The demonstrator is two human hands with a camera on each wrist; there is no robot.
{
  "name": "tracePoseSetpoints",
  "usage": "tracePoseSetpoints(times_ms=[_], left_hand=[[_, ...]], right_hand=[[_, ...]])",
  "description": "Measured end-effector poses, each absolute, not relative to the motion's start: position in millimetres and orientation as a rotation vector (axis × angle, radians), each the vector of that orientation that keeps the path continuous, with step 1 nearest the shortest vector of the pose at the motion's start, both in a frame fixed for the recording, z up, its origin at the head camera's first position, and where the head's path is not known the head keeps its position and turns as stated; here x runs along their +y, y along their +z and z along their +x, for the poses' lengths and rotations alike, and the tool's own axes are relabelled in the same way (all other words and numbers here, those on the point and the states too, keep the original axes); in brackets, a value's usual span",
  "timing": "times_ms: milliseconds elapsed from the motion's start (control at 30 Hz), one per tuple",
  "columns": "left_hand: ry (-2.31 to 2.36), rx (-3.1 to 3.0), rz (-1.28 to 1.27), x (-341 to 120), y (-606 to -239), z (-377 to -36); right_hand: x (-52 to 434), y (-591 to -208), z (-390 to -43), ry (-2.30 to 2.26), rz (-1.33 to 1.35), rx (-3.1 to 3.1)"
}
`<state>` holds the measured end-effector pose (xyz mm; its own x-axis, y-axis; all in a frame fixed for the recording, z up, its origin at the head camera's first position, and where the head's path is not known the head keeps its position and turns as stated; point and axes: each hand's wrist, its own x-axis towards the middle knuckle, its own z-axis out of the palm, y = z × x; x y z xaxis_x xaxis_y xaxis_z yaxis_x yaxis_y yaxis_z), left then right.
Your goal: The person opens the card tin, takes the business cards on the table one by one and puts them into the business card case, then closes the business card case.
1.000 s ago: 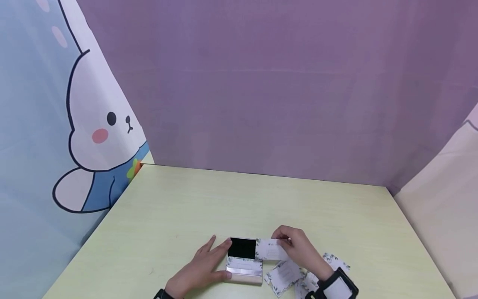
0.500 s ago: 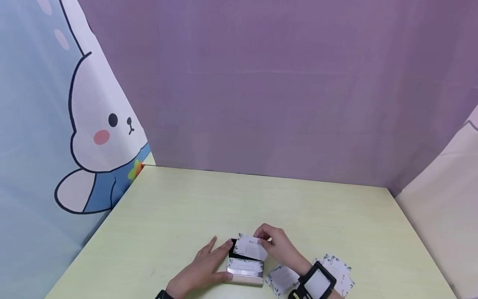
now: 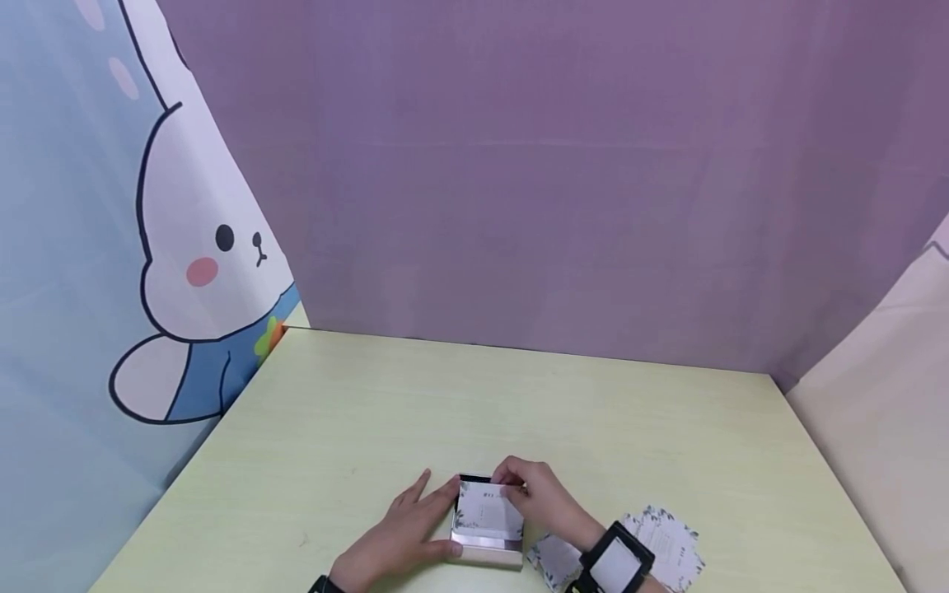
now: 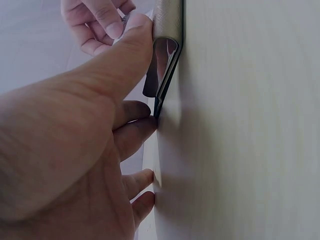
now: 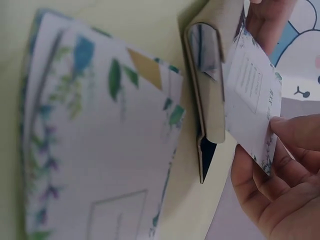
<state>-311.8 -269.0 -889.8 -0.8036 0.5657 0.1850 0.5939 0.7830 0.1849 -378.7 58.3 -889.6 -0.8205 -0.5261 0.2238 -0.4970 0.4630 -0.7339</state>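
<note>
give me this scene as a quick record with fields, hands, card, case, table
left hand: left hand braces the side of the open beige card case
right hand: right hand pinches a white leaf-printed card over the case
case interior: black lining shows at the far edge
loose cards: white leaf-printed cards lie right of the case
surface: pale green table

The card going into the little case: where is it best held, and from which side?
By its far right corner, where the right hand pinches the card now. It is thin and flat, so an edge pinch probably works best, and the left hand already steadies the case on the other side.
</note>
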Motion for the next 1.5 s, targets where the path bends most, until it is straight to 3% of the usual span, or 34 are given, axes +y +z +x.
tracePoseSetpoints(times_ms=[200,367,667,967,1267,1500], left_hand=[[-0.495,-2.938,-0.872,-254,-823,-285],[-0.479,-2.998,-0.863,-249,-783,-272],[-0.555,-2.947,-0.931,-251,-786,-275],[-0.564,-2.990,-0.879,-245,-755,-264],[-0.594,-2.945,-0.936,-255,-795,-278],[-0.571,-2.951,-0.922,-258,-807,-283]], right_hand=[[54,-895,-374,-1.281,-0.918,2.588],[48,-872,-359,-1.207,-0.902,2.569],[46,-819,-330,-1.167,-0.906,2.547],[40,-697,-276,-1.126,-0.952,2.518],[62,-729,-292,-1.150,-1.071,2.558],[84,-612,-241,-1.079,-0.887,2.660]])
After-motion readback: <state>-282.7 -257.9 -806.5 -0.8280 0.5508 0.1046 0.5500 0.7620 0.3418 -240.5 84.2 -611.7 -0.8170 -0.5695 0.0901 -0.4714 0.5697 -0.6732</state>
